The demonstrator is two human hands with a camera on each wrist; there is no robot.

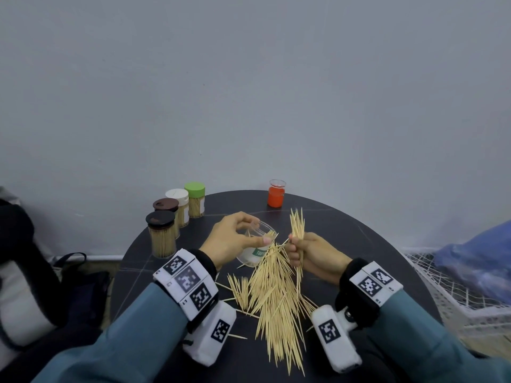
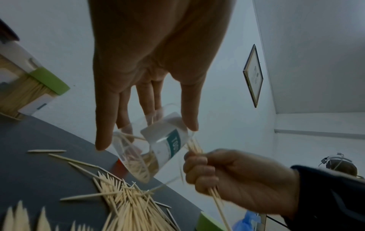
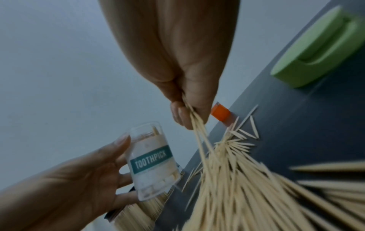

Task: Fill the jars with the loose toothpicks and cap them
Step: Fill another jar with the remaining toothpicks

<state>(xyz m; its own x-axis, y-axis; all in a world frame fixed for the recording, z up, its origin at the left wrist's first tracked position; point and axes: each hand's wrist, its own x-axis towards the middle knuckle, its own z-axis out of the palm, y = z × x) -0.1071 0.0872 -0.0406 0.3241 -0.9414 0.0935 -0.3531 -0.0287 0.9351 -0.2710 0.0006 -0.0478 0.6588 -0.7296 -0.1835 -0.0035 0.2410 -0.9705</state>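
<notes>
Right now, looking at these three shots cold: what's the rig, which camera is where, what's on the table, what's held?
No robot: a person works bare-handed, with tagged camera bands on both wrists. One picture comes from a head camera looking down; the other two look along each wrist. The left hand grips a clear, uncapped, tilted jar labelled TOOTHPICK. The right hand grips a bunch of toothpicks. On the dark round table lie a loose toothpick pile, four capped full jars, an orange jar and a green cap.

Teal sleeves (image 1: 143,324), dark cuffs, white wristbands (image 1: 186,283) — square black-and-white markers, perhaps tracking tags.
</notes>
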